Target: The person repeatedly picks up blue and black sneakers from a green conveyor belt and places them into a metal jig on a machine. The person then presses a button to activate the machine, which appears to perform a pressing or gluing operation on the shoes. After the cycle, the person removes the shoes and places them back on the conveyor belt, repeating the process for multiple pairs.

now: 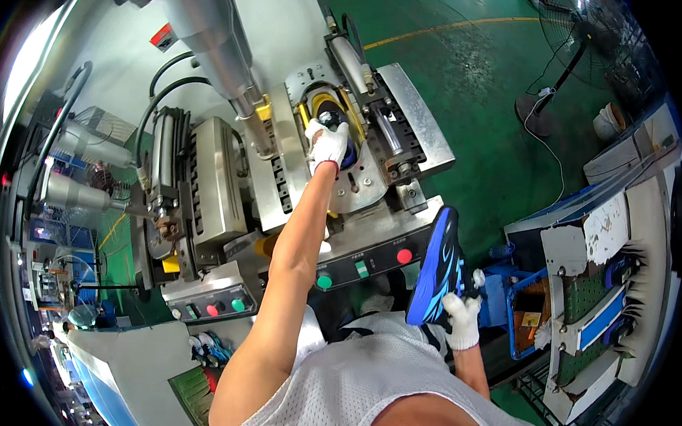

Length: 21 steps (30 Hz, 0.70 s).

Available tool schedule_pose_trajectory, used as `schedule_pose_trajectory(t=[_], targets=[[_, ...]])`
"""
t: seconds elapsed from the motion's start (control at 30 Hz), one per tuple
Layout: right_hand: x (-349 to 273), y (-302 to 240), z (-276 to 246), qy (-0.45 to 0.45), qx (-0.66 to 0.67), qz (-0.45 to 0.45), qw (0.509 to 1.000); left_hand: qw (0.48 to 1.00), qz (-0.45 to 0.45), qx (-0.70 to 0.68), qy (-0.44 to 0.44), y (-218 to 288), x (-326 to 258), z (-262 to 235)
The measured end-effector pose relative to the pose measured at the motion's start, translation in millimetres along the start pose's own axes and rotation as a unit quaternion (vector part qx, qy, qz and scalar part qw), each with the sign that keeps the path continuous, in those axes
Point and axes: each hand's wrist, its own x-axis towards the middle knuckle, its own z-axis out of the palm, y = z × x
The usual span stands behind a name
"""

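My left hand point(328, 143), in a white glove, reaches into the press station and is closed on a dark shoe point(350, 155) with a blue lower edge. That shoe sits between the yellow-edged side pads point(352, 117) of the metal press, and my glove covers much of it. Low on the right, my right hand point(461, 321), gloved too, grips a black sneaker point(448, 269) with light blue streaks by its heel end. Its bright blue sole faces left and its toe points up, beside the machine's front.
A control panel point(361, 268) with green and red buttons runs along the press front. A second metal station point(210, 186) stands left. On the right are a rack point(589, 319) holding shoes and a blue crate point(512, 316). A standing fan point(580, 41) is farther off on the green floor.
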Motion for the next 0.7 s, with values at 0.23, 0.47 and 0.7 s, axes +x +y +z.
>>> schedule_pose_trajectory(t=[0.23,0.47,0.7], targets=[[18,-1,7,0.002,0.099,0.104,0.99,0.992,0.03,0.108,-0.052,-51,72,30],[61,-35,63,-0.001,-0.045,-0.059,0.997,1.0,0.014,-0.007,-0.017,-12,26,-89],[156,-119,185,-0.116,-0.051,-0.198,0.972,0.98,0.108,-0.165,0.039,-32,-151,-204]])
